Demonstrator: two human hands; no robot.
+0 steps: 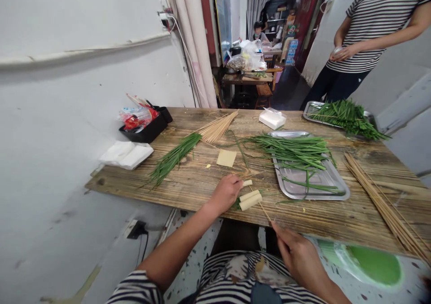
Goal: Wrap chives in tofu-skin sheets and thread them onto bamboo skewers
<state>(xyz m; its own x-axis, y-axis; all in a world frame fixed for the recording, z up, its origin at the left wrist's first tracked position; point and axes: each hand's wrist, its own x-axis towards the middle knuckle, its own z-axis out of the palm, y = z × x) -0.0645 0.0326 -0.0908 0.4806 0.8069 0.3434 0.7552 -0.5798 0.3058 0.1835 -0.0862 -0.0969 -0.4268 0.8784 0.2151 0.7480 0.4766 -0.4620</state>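
My left hand (228,194) is closed, its fingertips pinching a small pale-yellow tofu-skin roll (247,183) near the front edge of the wooden table. My right hand (298,252) grips the lower end of a thin bamboo skewer (266,212), which slants up towards that roll; whether its tip is inside is hidden. Between the hands lie two larger tofu-skin rolls (251,200) side by side, with green leaf ends showing at their left. Beyond my left hand, a flat square tofu sheet (226,158) rests on the wood.
Left lie a chive bunch (177,158), fanned skewers (218,128), napkins (127,154) and a black box (144,131). Right are a metal tray (281,187) with chives (296,149), another tray of greens (346,117), long skewers (384,200) and a tissue pack (272,118). A person (380,30) stands beyond.
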